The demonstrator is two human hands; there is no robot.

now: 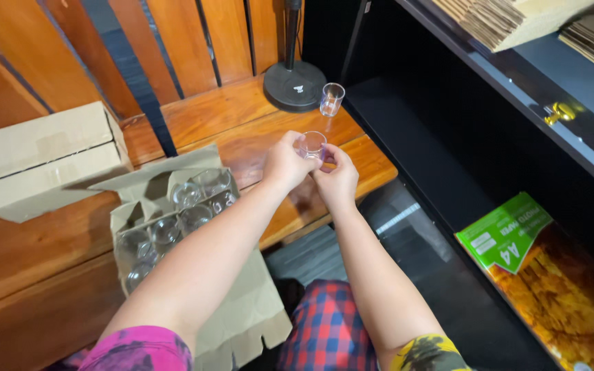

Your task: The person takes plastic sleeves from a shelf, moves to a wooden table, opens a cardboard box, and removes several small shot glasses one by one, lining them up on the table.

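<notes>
I am looking down at a wooden bench (242, 113) that is running from lower left to upper right, its near edge ending just past my hands, where the floor is dropping away. To the right a dark shelf unit (448, 137) is standing close against the bench end, so sideways room there is tight. On its lower level a green-wrapped paper pack (507, 237) is lying over something yellow-orange, and stacked cardboard (503, 20) is sitting on top.

On the bench a closed cardboard box (53, 161) is resting at far left, well apart from my hands. Nearer the middle an open carton (173, 213) is overhanging the near edge, its flaps spread and clear glasses sitting mouth-up in its cells. The bare plank between this carton and the bench end is the open room I am seeing — narrow, bounded at the back by the round black base of a stand (295, 86).

A small stemmed glass (331, 99) is standing upright just beside that base, alone, mouth upward.

My left hand (284, 163) and right hand (337, 180) are meeting above the bench's right end, both pinching one small clear glass (312, 145) between the fingertips. Its mouth is tipping toward the camera, long axis leaning up and toward me — I cannot tell the exact tilt. It is held clear of the wood, near the stemmed glass but apart from it.
</notes>
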